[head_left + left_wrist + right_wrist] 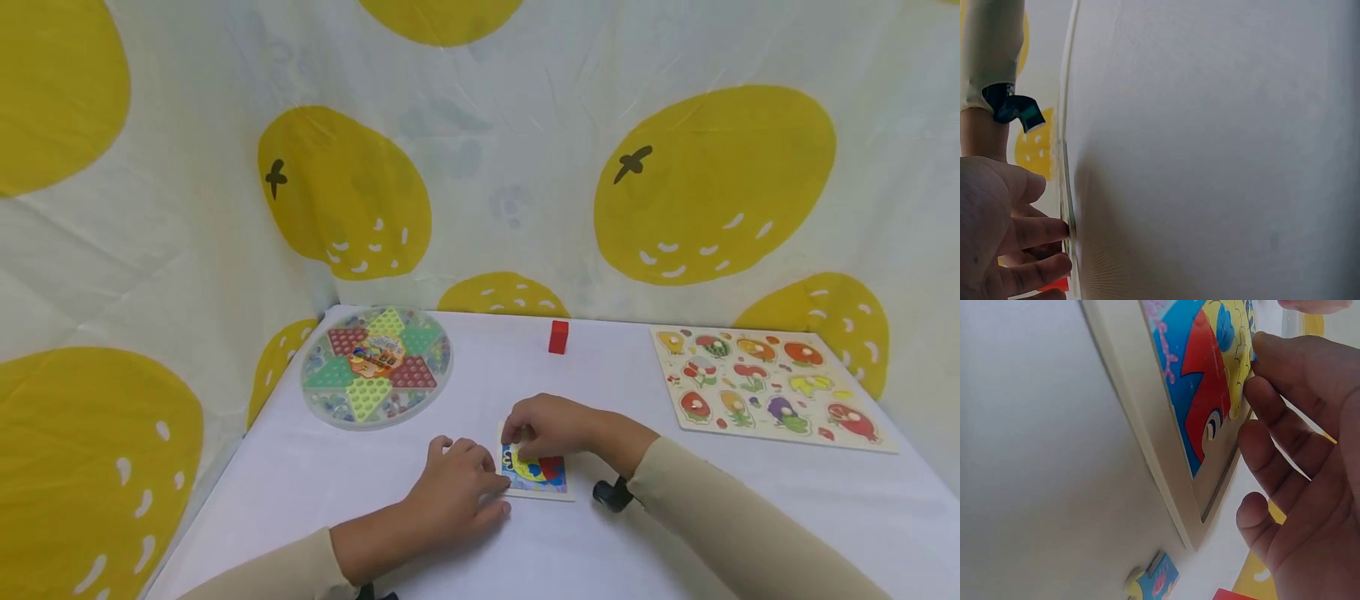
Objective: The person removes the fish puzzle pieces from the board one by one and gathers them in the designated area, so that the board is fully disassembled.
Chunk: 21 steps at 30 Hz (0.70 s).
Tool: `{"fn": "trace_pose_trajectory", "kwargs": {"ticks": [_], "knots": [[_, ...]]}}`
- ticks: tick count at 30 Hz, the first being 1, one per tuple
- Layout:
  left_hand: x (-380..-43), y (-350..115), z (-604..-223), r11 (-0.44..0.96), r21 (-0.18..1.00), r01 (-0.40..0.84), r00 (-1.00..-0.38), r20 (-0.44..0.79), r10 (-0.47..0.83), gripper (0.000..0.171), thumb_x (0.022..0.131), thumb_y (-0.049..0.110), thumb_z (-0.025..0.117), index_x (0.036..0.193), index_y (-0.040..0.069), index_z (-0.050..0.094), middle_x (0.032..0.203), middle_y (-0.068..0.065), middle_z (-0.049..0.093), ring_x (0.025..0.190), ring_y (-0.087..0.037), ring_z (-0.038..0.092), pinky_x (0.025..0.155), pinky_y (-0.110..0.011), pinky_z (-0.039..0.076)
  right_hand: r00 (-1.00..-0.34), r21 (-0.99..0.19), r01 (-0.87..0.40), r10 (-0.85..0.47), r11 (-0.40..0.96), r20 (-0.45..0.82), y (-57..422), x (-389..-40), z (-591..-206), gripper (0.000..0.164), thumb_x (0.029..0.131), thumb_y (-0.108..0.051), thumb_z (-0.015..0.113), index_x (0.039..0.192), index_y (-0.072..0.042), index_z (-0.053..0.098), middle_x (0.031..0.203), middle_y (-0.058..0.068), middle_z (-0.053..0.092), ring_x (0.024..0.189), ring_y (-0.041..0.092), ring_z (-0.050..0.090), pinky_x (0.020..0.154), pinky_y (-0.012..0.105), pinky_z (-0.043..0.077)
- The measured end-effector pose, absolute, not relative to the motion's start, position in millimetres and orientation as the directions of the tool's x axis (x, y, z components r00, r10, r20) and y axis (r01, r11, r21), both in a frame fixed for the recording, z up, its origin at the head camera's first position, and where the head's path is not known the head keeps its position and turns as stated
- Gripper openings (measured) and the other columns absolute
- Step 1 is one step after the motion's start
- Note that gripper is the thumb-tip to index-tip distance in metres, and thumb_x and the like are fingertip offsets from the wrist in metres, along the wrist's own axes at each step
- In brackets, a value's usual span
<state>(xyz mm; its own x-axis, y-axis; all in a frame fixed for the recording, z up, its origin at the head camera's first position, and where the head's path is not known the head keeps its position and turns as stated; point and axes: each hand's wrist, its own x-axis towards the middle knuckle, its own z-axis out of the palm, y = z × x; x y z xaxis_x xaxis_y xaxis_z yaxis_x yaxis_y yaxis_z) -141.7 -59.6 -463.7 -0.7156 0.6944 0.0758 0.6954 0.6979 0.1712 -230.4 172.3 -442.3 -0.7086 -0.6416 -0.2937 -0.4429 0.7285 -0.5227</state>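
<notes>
A small jigsaw puzzle in a pale wooden tray (542,495) lies flat on the table, its picture blue, red and yellow. My right hand (551,425) reaches over its far part, hiding some of it. In the right wrist view the thumb and forefinger pinch the edge of a yellow puzzle piece (1238,369); bare tray bottom shows beside it. A loose blue and yellow puzzle piece (1161,576) lies beyond the tray. My left hand (453,492) rests at the tray's near left side, fingers extended and touching its edge, thumb apart.
A round Chinese checkers board (377,365) with marbles round its rim lies at the left. Towards the back stands a red block (558,337). On the right is a wooden fruit peg board (772,387). A patterned curtain (517,167) hangs behind the white table.
</notes>
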Motion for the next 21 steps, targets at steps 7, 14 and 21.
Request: {"fn": "trace_pose_trajectory", "kwargs": {"ticks": [7, 14, 21], "knots": [[-138, -61, -462, 0.691, 0.148, 0.707, -0.706, 0.089, 0.703, 0.032, 0.099, 0.049, 0.070, 0.125, 0.035, 0.081, 0.111, 0.008, 0.066, 0.114, -0.016, 0.053, 0.102, -0.063, 0.035, -0.714, -0.458, -0.483, -0.638, 0.747, -0.287, 173, -224, -439, 0.031, 0.088, -0.023, 0.090, 0.117, -0.029, 0.081, 0.101, -0.019, 0.068, 0.094, 0.006, 0.061, 0.087, 0.029, 0.055], [-139, -60, -461, 0.694, 0.160, 0.702, -0.710, 0.072, 0.701, 0.032, 0.099, 0.050, 0.070, 0.125, 0.035, 0.082, 0.111, 0.008, 0.066, 0.114, -0.015, 0.052, 0.104, -0.065, 0.034, -0.720, -0.465, -0.466, -0.628, 0.753, -0.295, 170, -219, -438, 0.033, 0.086, -0.019, 0.092, 0.115, -0.027, 0.080, 0.101, -0.018, 0.068, 0.098, 0.006, 0.062, 0.088, 0.029, 0.056], [-141, -58, -462, 0.693, 0.160, 0.703, -0.708, 0.063, 0.703, 0.032, 0.100, 0.052, 0.069, 0.124, 0.035, 0.082, 0.111, 0.008, 0.065, 0.114, -0.014, 0.051, 0.106, -0.066, 0.033, -0.742, -0.492, -0.408, -0.593, 0.769, -0.311, 167, -216, -436, 0.033, 0.084, -0.013, 0.093, 0.109, -0.027, 0.077, 0.099, -0.016, 0.068, 0.096, 0.007, 0.063, 0.088, 0.030, 0.058]]}}
